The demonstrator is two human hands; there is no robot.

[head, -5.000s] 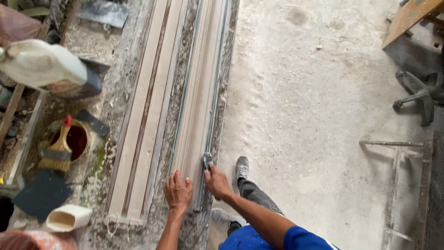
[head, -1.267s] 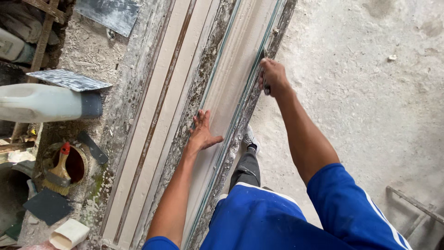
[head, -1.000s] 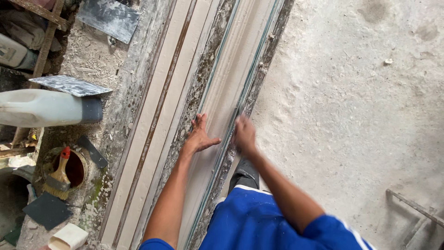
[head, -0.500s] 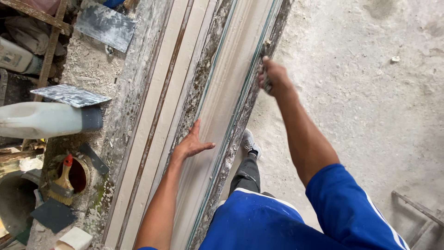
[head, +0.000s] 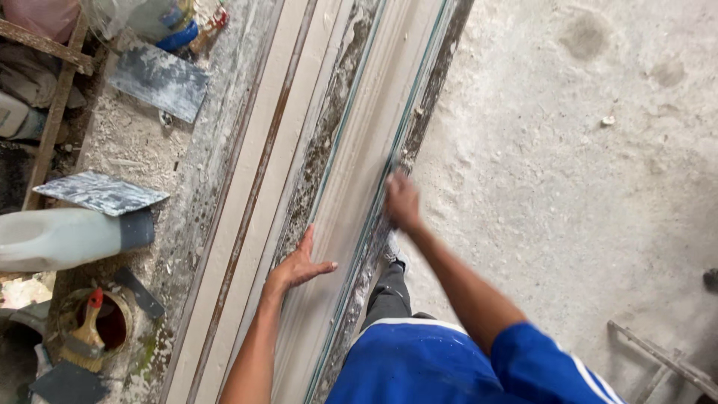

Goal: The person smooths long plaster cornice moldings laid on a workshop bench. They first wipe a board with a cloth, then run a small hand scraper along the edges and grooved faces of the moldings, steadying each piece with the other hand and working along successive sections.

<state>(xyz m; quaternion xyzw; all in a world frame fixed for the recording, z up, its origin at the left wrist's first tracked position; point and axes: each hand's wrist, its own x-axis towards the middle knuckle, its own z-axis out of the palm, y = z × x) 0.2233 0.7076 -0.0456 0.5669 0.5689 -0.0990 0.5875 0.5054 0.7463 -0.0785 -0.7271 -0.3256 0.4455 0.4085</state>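
A long pale moulding [head: 366, 172] lies lengthwise in its form on the bench [head: 224, 150], close to the bench's floor-side edge. The left hand [head: 299, 265] rests flat on the moulding's inner side, fingers spread wide and thumb pointing across the wet surface, holding nothing. The right hand [head: 402, 202] is at the outer edge of the moulding, on the thin greenish rail [head: 374, 217] there; it is blurred, so I cannot tell whether it grips anything.

Beside the moulding, further in, lie two more pale strips [head: 254, 202], parallel to it. Past them on the bench sit two grey trowel plates [head: 101, 193], a whitish jug [head: 67, 238] on its side, and a brush [head: 88, 340] resting on a rusty tin [head: 112, 325]. The dusty concrete floor [head: 583, 187] stretches to the right.
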